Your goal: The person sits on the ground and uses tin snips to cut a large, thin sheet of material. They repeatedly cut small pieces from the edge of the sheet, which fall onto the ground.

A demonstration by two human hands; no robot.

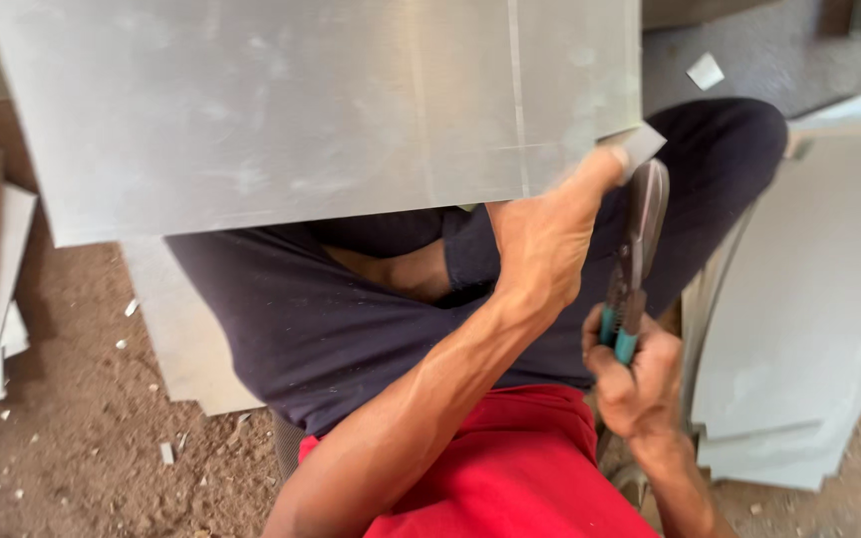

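Two bare hands work a large metal sheet [281, 110] in the single head-camera view, looking down over a seated person's dark trousers [331, 319] and red shirt [520, 468]. At centre, the left hand [545, 244] reaches up and pinches the sheet's lower right corner, thumb pressed near a small bent tab [642, 144] of metal that curls away from the edge. Below and to the right, the right hand [635, 374] is wrapped tight round the teal grips of a pair of tin snips [635, 259], whose grey blades point upward and meet the sheet just beside the left thumb. A scribed line [518, 90] runs down the sheet to that same corner. Judging from the grip, a clean cut here calls for keeping the sheet steady, holding the blades on the scribed line, and keeping the left thumb clear of the blades and the sharp curl. The sheet rests across the knees, above both hands, tilted toward the camera. More cut sheets [809, 299] lie stacked at right on the dirt floor [82, 399], with pale offcuts [706, 70] scattered about.
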